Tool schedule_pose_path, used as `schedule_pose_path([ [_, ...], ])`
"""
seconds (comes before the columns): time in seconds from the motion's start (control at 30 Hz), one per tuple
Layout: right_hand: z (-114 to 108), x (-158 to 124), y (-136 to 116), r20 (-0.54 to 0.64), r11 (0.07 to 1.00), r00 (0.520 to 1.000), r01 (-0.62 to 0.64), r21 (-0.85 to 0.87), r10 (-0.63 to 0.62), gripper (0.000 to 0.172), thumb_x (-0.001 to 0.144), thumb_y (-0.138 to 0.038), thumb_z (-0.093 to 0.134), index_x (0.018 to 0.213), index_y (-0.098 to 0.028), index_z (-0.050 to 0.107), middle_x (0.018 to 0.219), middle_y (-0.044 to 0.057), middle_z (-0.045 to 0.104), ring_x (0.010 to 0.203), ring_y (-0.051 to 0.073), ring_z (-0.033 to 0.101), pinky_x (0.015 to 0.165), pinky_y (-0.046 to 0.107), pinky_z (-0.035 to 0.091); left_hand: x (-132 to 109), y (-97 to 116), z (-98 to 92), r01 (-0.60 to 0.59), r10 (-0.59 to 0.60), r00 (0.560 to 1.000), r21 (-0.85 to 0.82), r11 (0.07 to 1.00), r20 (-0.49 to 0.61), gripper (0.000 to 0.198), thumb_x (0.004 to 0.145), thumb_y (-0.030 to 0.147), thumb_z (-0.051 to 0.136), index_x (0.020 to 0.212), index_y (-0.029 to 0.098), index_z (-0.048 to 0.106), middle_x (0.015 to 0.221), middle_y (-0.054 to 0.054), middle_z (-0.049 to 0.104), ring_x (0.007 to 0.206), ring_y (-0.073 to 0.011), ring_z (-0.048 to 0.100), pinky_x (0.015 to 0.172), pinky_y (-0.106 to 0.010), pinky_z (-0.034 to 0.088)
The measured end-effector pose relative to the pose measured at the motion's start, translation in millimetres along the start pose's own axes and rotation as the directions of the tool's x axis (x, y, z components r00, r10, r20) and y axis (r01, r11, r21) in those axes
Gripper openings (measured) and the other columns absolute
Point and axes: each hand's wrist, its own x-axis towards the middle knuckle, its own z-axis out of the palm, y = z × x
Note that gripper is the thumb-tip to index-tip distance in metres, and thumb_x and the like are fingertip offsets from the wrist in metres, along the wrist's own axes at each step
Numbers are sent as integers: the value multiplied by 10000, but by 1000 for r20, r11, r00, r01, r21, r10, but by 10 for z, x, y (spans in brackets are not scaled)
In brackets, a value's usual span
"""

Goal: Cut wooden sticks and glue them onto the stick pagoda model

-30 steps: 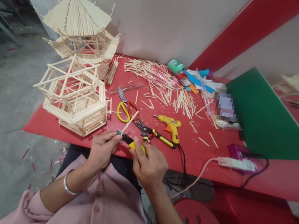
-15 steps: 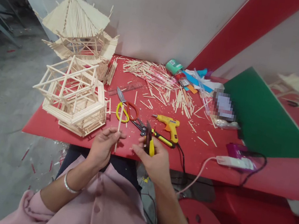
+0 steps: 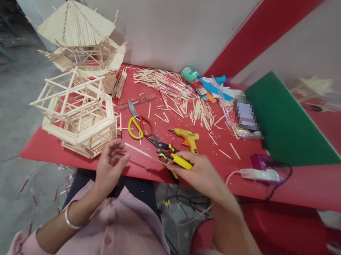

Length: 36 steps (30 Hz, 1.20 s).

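My left hand (image 3: 111,163) is beside the lower corner of a hexagonal stick frame (image 3: 82,129), its fingers loosely curled and apart, with nothing in them. A thin pale wooden stick (image 3: 136,149) extends from near my left fingertips toward my right fingers; whether those fingers touch its end I cannot tell. My right hand (image 3: 204,173) grips yellow-handled pliers (image 3: 181,161), jaws toward the left, low over the table's front edge. Just behind them lies another dark tool (image 3: 157,143), partly covered. Scissors (image 3: 137,126) with one yellow and one red handle loop rest farther left.
A yellow glue gun (image 3: 188,137) lies behind my right hand. Loose sticks (image 3: 165,84) are heaped at the back of the red table (image 3: 171,121). A roofed stick model (image 3: 79,28) stands back left. A green board (image 3: 293,122) and a white power strip (image 3: 261,174) are at right.
My left hand has let go of the stick, which has swung from upright to nearly level. My right hand has turned, bringing the pliers down with their jaws leftward. The view has shifted slightly.
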Motion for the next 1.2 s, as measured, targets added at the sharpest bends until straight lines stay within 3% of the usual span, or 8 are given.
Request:
schedule_pose_path([
  [0.13, -358, 60, 31, 180, 963, 981, 114, -246, -70, 272, 816, -452, 682, 679, -217, 687, 558, -36, 588, 495, 109, 499, 483, 234, 336, -24, -52, -80, -520, 526, 835, 545, 658, 161, 183, 787, 277, 758, 943, 209, 690, 1056, -109, 668, 1067, -266, 603, 960, -417, 443],
  [0.2, -411, 119, 17, 199, 949, 974, 157, -273, -104, 272, 812, -457, 686, 674, -223, 688, 547, -42, 577, 474, 103, 478, 473, 233, 325, -27, -50, -23, -657, 525, 748, 564, 501, 405, 186, 834, 255, 706, 1018, 226, 703, 1092, -116, 699, 1073, -283, 618, 992, -455, 396],
  [0.3, -391, 215, -15, 262, 947, 952, 221, -232, -158, 274, 816, -455, 680, 670, -223, 689, 551, -48, 579, 485, 101, 487, 493, 230, 350, -13, -44, 102, -693, 330, 689, 453, 560, 646, 216, 931, 214, 548, 1088, 225, 696, 963, -100, 742, 862, -230, 669, 895, -416, 434],
  [0.4, -298, 258, -36, 157, 937, 957, 273, -217, -243, 266, 839, -455, 661, 717, -222, 698, 650, -19, 652, 608, 139, 584, 607, 260, 440, 2, -36, 174, -499, 171, 750, 377, 781, 639, 259, 973, 245, 453, 958, 183, 703, 770, -79, 697, 698, -183, 635, 710, -313, 464],
  [0.5, -139, 203, -35, -313, 943, 910, 187, -276, -272, 257, 854, -460, 661, 890, -210, 710, 880, 48, 721, 833, 204, 655, 775, 332, 496, 20, -10, 181, -101, -24, 869, 224, 969, 495, 312, 971, 401, 480, 842, 171, 648, 740, -51, 656, 590, -136, 591, 579, -247, 441],
  [0.63, 205, 21, -9, -489, 962, 836, 149, -230, -247, 320, 918, -471, 577, 1044, -196, 683, 917, 66, 733, 810, 201, 678, 731, 315, 528, 63, 30, 170, 296, -234, 859, -67, 953, 455, 410, 863, 578, 602, 941, 177, 563, 712, -15, 678, 482, -111, 581, 535, -233, 444],
  [0.87, 754, -137, 14, -331, 910, 868, 267, -318, -371, 296, 967, -370, 536, 1125, -189, 709, 1010, 99, 754, 914, 210, 716, 799, 307, 570, 97, -1, 162, 345, -265, 877, -141, 928, 400, 360, 790, 512, 712, 813, 172, 596, 540, 54, 540, 453, -75, 469, 480, -194, 364],
  [1.2, 811, -113, 37, -352, 872, 826, 299, -387, -439, 286, 953, -332, 581, 1140, -160, 712, 942, 101, 743, 846, 196, 710, 756, 299, 570, 41, 43, 106, 287, -233, 914, -124, 950, 333, 266, 783, 418, 726, 853, 161, 722, 659, 26, 495, 536, -78, 386, 491, -199, 302],
])
